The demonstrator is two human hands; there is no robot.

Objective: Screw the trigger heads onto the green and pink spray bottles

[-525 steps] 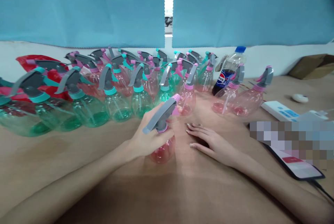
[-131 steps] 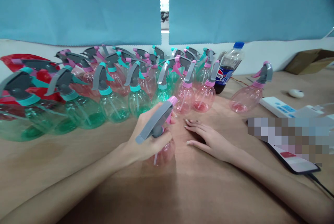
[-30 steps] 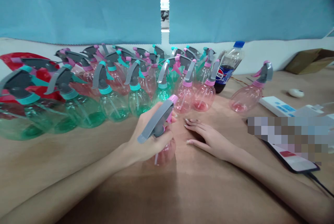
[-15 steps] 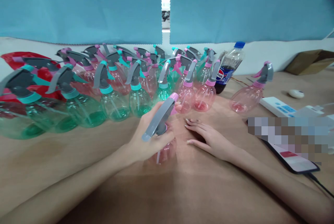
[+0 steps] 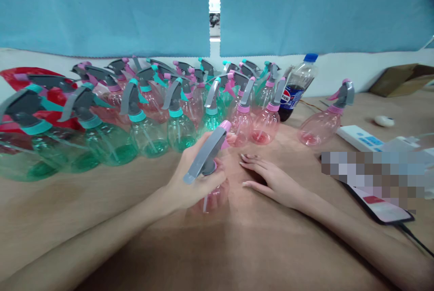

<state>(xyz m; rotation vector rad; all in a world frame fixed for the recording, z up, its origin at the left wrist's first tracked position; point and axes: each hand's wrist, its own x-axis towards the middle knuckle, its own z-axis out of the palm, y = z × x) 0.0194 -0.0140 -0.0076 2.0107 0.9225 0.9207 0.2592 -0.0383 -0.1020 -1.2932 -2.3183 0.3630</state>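
Note:
My left hand [image 5: 195, 171] is wrapped round the neck of a pink spray bottle [image 5: 217, 196] with a grey and pink trigger head. That bottle stands upright on the brown tabletop [image 5: 217, 250], its lower body showing below my fingers. To its right, my right hand [image 5: 273, 178] rests on the table with its fingers stretched out and holds nothing. Just beyond both hands stand a green spray bottle [image 5: 182, 133] with a turquoise collar and a pink spray bottle [image 5: 265, 128] with a pink collar.
Several more green and pink spray bottles crowd the back and left. A cola bottle [image 5: 294, 92], a separate pink spray bottle [image 5: 320, 127], a white power strip [image 5: 360, 138], a phone [image 5: 389, 209] with a cable, a white mouse [image 5: 384, 121] and a cardboard box [image 5: 400, 81] are at the right.

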